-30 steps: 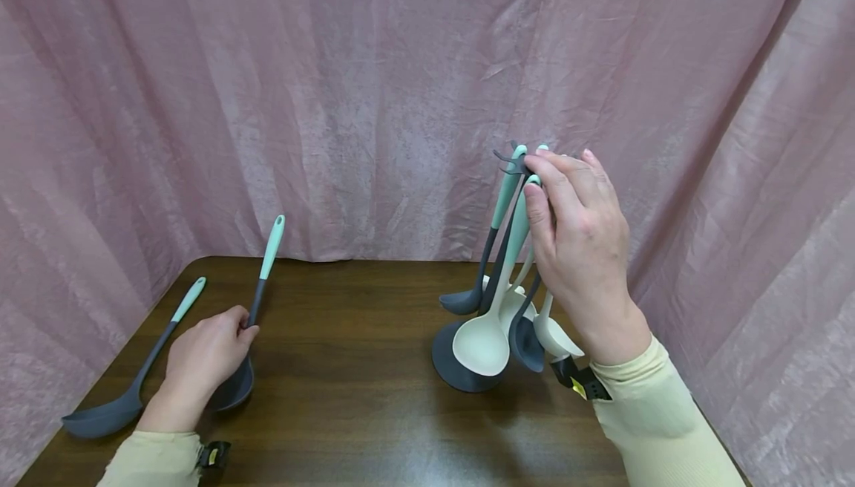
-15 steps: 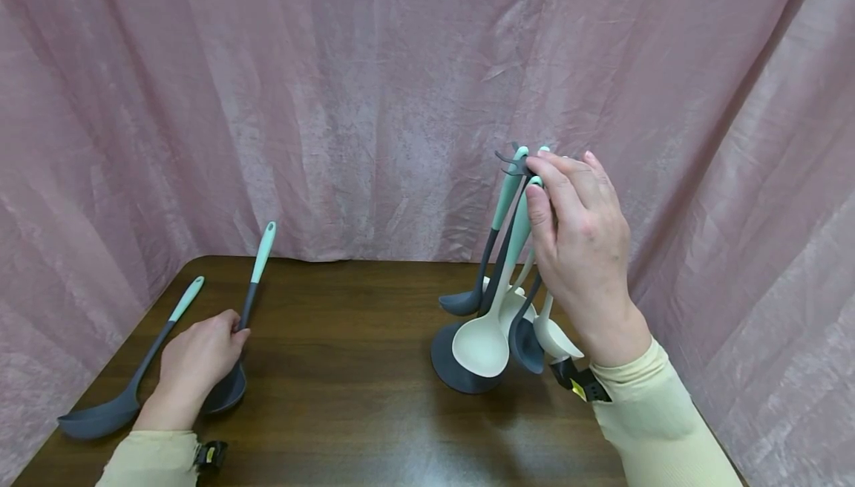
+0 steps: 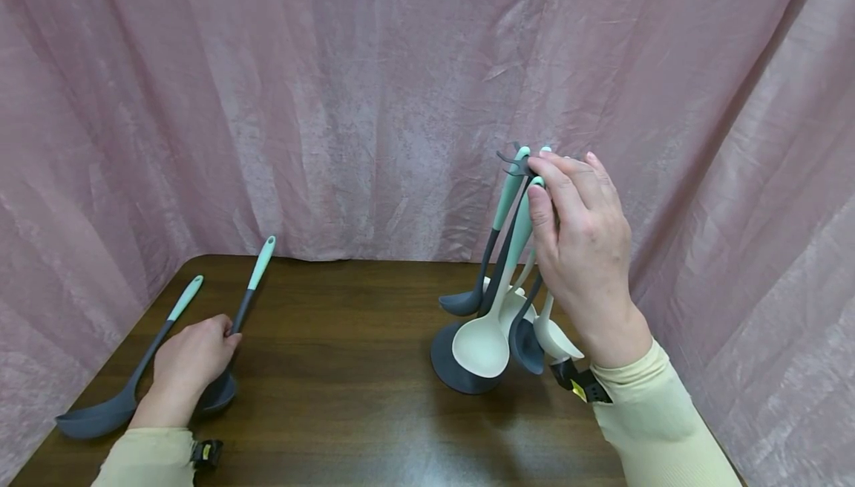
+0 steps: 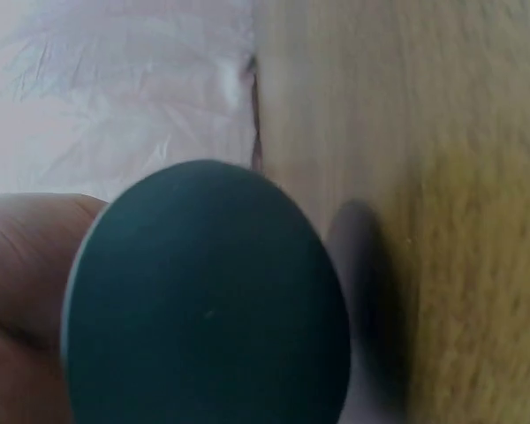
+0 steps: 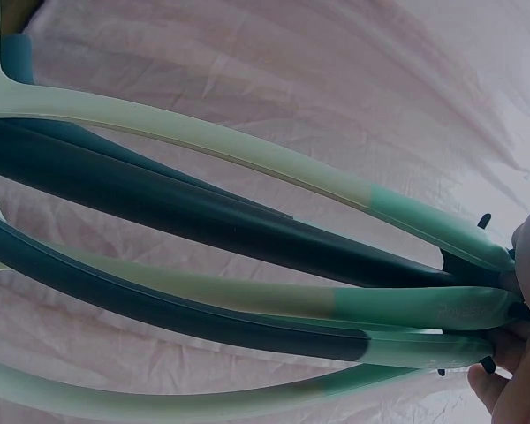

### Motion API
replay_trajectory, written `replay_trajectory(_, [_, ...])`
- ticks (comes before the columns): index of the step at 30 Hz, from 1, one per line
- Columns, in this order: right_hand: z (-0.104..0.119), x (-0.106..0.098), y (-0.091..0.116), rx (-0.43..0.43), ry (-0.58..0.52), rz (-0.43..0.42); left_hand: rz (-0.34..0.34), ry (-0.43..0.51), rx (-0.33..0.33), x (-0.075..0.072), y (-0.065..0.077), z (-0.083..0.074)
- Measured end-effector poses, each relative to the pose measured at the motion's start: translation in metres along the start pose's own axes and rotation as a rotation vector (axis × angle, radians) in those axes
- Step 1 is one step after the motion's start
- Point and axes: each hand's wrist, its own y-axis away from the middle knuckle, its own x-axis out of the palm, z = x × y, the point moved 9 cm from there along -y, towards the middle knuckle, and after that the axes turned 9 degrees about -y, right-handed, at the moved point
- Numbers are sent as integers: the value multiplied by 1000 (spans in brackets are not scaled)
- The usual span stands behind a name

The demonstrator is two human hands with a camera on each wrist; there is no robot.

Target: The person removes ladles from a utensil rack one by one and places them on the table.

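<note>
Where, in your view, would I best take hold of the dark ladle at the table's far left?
I would pinch the ladle by its mint handle, coming from above: the handle is slim, straight and uncovered, pointing toward the curtain beyond the left hand, whereas the bowl is broad.

right hand point(image 5: 528, 358) at mint handles point(image 5: 473, 306) | dark pole point(image 5: 247, 231) | curtain point(image 5: 380, 88) behind

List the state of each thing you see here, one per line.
Held dark ladle: gripped by its shaft, mint handle end pointing away from the person
Left hand: gripping that shaft
Other dark ladle: lying on the table, untouched
Utensil stand: upright, loaded
White ladle: hanging from it
Right hand: holding the stand's top
</note>
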Motion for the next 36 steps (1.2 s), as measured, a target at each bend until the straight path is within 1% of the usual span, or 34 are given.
replay_trajectory(5, [0, -1, 0, -1, 1, -1, 37, 6, -10, 5, 0, 6])
replay_trajectory(9, [0, -1, 0, 1, 1, 1, 50, -1, -31, 7, -2, 12])
replay_trajectory(12, [-1, -2, 0, 2, 2, 2, 51, -5, -38, 9, -2, 17])
replay_trajectory(19, [-1, -3, 0, 4, 3, 1, 30, -12, -32, 10, -2, 24])
replay_trajectory(22, [-2, -3, 0, 5, 1, 0, 36, -14, -36, 11, -2, 27])
replay_trajectory(25, [-1, -3, -1, 7, 4, 1, 53, -21, -46, 12, -2, 30])
replay_trajectory(31, [-1, -4, -1, 7, 7, 2, 121, -20, -71, 17, -3, 35])
replay_trajectory(36, [-2, -5, -1, 9, 10, 2, 156, -14, -68, 18, -3, 37])
